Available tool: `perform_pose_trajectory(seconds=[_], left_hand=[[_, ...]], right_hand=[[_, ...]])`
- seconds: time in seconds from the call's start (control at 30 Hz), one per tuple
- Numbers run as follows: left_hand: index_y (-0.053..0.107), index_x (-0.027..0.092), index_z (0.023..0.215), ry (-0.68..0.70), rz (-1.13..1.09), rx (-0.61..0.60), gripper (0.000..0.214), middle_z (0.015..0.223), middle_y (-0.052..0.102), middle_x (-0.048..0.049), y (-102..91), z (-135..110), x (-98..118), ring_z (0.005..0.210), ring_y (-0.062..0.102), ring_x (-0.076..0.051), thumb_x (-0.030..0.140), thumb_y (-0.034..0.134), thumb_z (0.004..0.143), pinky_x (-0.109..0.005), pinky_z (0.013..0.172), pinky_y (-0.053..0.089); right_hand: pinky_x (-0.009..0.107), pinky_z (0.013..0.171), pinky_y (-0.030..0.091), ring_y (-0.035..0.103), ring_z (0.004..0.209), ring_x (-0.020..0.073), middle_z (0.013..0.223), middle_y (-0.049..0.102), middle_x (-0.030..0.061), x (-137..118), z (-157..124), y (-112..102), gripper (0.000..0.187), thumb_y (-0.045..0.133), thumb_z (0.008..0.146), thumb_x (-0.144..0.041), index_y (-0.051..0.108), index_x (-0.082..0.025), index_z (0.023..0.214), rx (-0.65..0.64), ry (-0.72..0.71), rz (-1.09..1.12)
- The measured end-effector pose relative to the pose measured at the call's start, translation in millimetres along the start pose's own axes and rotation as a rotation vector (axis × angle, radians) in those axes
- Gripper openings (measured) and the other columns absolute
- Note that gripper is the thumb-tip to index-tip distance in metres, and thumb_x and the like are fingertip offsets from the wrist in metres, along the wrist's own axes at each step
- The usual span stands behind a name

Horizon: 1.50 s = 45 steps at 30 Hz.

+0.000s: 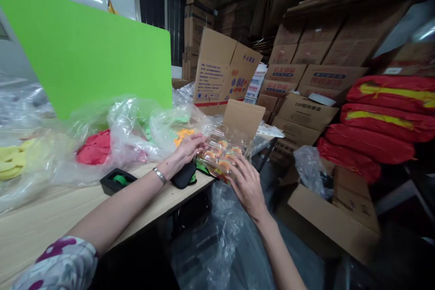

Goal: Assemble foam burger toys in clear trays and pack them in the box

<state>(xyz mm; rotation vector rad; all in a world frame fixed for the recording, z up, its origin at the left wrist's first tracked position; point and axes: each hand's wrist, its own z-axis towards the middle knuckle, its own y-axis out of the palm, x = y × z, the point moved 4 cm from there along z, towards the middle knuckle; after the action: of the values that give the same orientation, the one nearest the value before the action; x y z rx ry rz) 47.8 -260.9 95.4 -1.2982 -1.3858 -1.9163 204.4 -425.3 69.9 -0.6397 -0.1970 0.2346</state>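
Stacked brown corrugated cartons (316, 45) fill the background; bulging red sacks with yellow bands (380, 122) are piled at right. A flat bright green board (81, 50) stands behind a pale wood table (41, 217). Clear plastic bags (136, 122) holding red, yellow and green pieces lie on the table's far side. An open brown cardboard box (326, 208) sits low at right.

A clear plastic clamshell pack (220, 156) of orange items is held between both hands, just past the table's edge. Left hand (186, 149): fingers nearly straight, pressed along the pack's left side. Right hand (248, 186): fingers spread, slightly curved against its near side. A small black tray (117, 180) sits on the table near the left forearm. A silver bracelet (159, 175) circles the left wrist.
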Motion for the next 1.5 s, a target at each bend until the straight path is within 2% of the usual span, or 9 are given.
perform_pose_trajectory(seconds=[0.07, 0.23, 0.4, 0.5, 0.63, 0.9, 1.27, 1.4, 1.5], left_hand=[[0.056, 0.012, 0.080, -0.014, 0.026, -0.017, 0.010, 0.067, 0.063, -0.0026, -7.9, 17.2, 3.2, 0.058, 0.061, -0.009, 0.007, 0.064, 0.075, -0.019, 0.058, 0.051], [0.057, 0.013, 0.089, 0.014, 0.146, -0.029, 0.015, 0.083, 0.065, -0.0062, -22.8, 57.0, -6.1, 0.067, 0.063, -0.011, 0.022, 0.064, 0.079, -0.026, 0.068, 0.053], [0.057, 0.014, 0.096, 0.124, 0.363, -0.052, 0.032, 0.097, 0.064, -0.0073, -27.4, 78.5, -33.7, 0.084, 0.062, -0.015, 0.043, 0.057, 0.082, -0.031, 0.082, 0.049], [0.060, 0.014, 0.099, 0.185, 0.530, -0.079, 0.037, 0.106, 0.063, -0.0095, -29.1, 84.9, -43.3, 0.101, 0.058, -0.022, 0.043, 0.064, 0.075, -0.037, 0.096, 0.041], [0.059, 0.017, 0.108, 0.256, 0.712, -0.111, 0.044, 0.122, 0.058, -0.0113, -32.7, 88.8, -45.2, 0.117, 0.049, -0.027, 0.044, 0.064, 0.074, -0.039, 0.106, 0.029], [0.051, 0.019, 0.123, 0.381, 0.902, -0.212, 0.051, 0.127, 0.055, -0.0127, -34.7, 80.0, -46.5, 0.118, 0.051, -0.025, 0.050, 0.051, 0.083, -0.035, 0.103, 0.035], [0.063, 0.019, 0.101, 0.505, 1.033, -0.262, 0.032, 0.104, 0.065, -0.0086, -32.1, 90.5, -50.3, 0.099, 0.057, -0.023, 0.043, 0.051, 0.084, -0.034, 0.096, 0.039], [0.060, 0.017, 0.109, 0.506, 1.043, -0.218, 0.038, 0.113, 0.059, -0.0106, -27.7, 84.9, -56.1, 0.108, 0.051, -0.023, 0.045, 0.044, 0.088, -0.036, 0.101, 0.034], [0.061, 0.018, 0.110, 0.457, 1.058, -0.259, 0.043, 0.121, 0.053, -0.0106, -28.3, 77.6, -58.5, 0.118, 0.046, -0.024, 0.051, 0.053, 0.082, -0.036, 0.107, 0.029]], right_hand=[[0.042, 0.100, 0.041, 0.049, 0.124, 0.0229, 0.123, 0.062, 0.0118, 3.2, 8.0, 21.6, 0.027, 0.047, 0.092, -0.023, 0.060, -0.016, 0.114, 0.005, 0.010, 0.060], [0.036, 0.092, 0.048, 0.062, 0.108, 0.0213, 0.110, 0.068, 0.0127, 16.4, 15.9, 58.3, 0.029, 0.043, 0.092, -0.024, 0.064, -0.014, 0.110, 0.072, 0.233, 0.092], [0.031, 0.091, 0.047, 0.060, 0.109, 0.0204, 0.107, 0.069, 0.0110, 21.1, 23.4, 79.2, 0.027, 0.042, 0.089, -0.013, 0.065, -0.014, 0.103, -0.096, 0.229, -0.053], [0.029, 0.090, 0.046, 0.059, 0.110, 0.0208, 0.108, 0.069, 0.0127, 21.6, 25.9, 85.9, 0.029, 0.042, 0.085, -0.005, 0.065, -0.013, 0.100, -0.195, 0.211, -0.161], [0.030, 0.088, 0.043, 0.058, 0.109, 0.0220, 0.106, 0.068, 0.0143, 20.4, 22.6, 90.3, 0.028, 0.043, 0.083, -0.004, 0.064, -0.011, 0.101, -0.193, 0.159, -0.215], [0.033, 0.083, 0.042, 0.059, 0.095, 0.0211, 0.099, 0.068, 0.0127, 17.3, 9.3, 90.8, 0.030, 0.037, 0.088, -0.009, 0.061, -0.012, 0.104, 0.041, -0.007, -0.210], [0.032, 0.072, 0.042, 0.056, 0.079, 0.0212, 0.081, 0.065, 0.0110, 21.9, 21.7, 100.2, 0.028, 0.036, 0.087, -0.006, 0.063, -0.011, 0.097, -0.096, -0.011, -0.260], [0.035, 0.073, 0.043, 0.056, 0.081, 0.0239, 0.086, 0.065, 0.0139, 27.4, 27.6, 107.5, 0.027, 0.039, 0.085, -0.003, 0.063, -0.011, 0.095, -0.213, 0.037, -0.246], [0.036, 0.074, 0.044, 0.055, 0.083, 0.0250, 0.087, 0.065, 0.0145, 29.5, 29.0, 110.8, 0.026, 0.041, 0.084, -0.003, 0.062, -0.011, 0.097, -0.276, 0.054, -0.207]])
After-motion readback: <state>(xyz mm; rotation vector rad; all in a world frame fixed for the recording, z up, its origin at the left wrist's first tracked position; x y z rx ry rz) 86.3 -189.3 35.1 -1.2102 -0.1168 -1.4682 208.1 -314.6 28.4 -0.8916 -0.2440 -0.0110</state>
